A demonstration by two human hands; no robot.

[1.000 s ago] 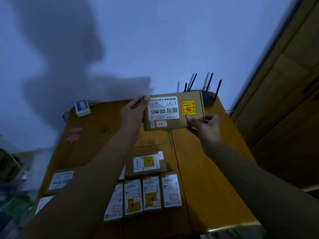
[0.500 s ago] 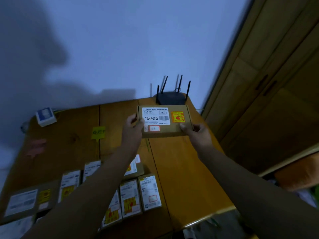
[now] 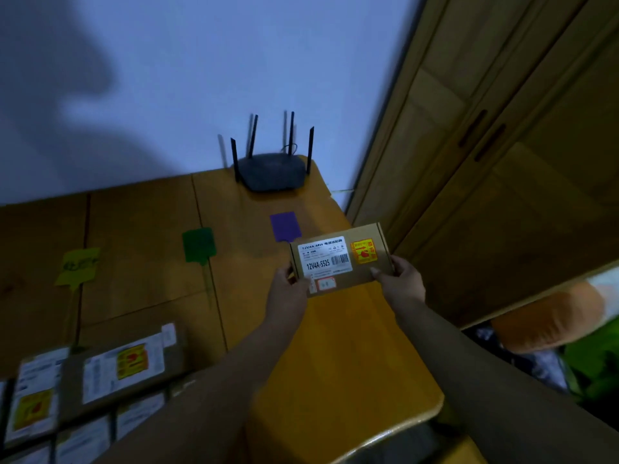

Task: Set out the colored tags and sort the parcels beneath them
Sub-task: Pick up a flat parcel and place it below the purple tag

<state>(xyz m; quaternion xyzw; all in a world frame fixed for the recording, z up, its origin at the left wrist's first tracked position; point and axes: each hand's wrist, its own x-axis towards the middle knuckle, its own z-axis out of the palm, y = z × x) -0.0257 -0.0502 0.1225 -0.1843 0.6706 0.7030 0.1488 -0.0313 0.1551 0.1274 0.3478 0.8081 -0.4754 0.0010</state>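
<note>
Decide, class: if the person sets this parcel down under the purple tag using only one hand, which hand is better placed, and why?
Probably the right hand. It grips the parcel at the end nearer the table's right edge, and the purple tag lies just beyond the parcel. The left hand holds the other end, toward the green tag.

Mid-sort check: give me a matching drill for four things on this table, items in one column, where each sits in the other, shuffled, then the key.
Items
1. purple tag
2. green tag
3. yellow tag
4. router

Places
A. farthest left of the three tags
B. far edge of the table, against the wall
C. middle tag, on a seam between boards
D. just beyond the parcel held by the left hand and right hand

Pairs: 1-D, 2-C, 3-A, 4-B
</note>
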